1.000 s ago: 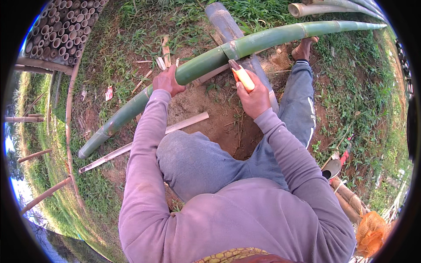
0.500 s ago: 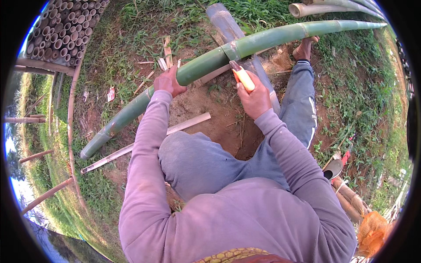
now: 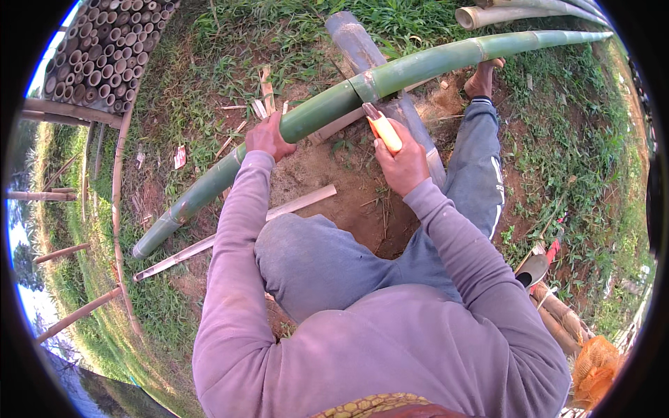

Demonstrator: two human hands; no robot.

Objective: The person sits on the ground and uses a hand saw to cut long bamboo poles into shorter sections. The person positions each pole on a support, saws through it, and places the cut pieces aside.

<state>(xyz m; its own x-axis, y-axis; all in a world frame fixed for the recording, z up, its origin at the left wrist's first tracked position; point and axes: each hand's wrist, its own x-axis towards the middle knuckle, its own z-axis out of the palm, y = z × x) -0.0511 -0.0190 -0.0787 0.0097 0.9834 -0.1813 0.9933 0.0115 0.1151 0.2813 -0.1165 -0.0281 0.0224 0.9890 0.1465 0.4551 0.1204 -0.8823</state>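
Note:
A long green bamboo pole (image 3: 411,70) slants across the view from lower left to upper right. It rests on a grey log (image 3: 355,43) that lies crosswise beneath it. My left hand (image 3: 270,137) is closed around the pole, left of a dark cut beside a node. In my right hand (image 3: 404,159) is the yellow-orange handle of a hand saw (image 3: 385,135). The thin blade crosses the pole at the cut, and its dark far part shows beyond the pole. How deep the blade sits is hard to make out.
A pale split bamboo strip (image 3: 300,200) lies on the ground near my bent knee. My bare foot (image 3: 481,80) is beside the pole. Cut bamboo tubes (image 3: 97,56) are stacked at far left. More poles (image 3: 481,17) lie at upper right, an orange net bag (image 3: 596,369) at lower right.
My right hand and the saw have come back slightly toward me. My left hand keeps its place on the pole, and the whole view has shifted a little.

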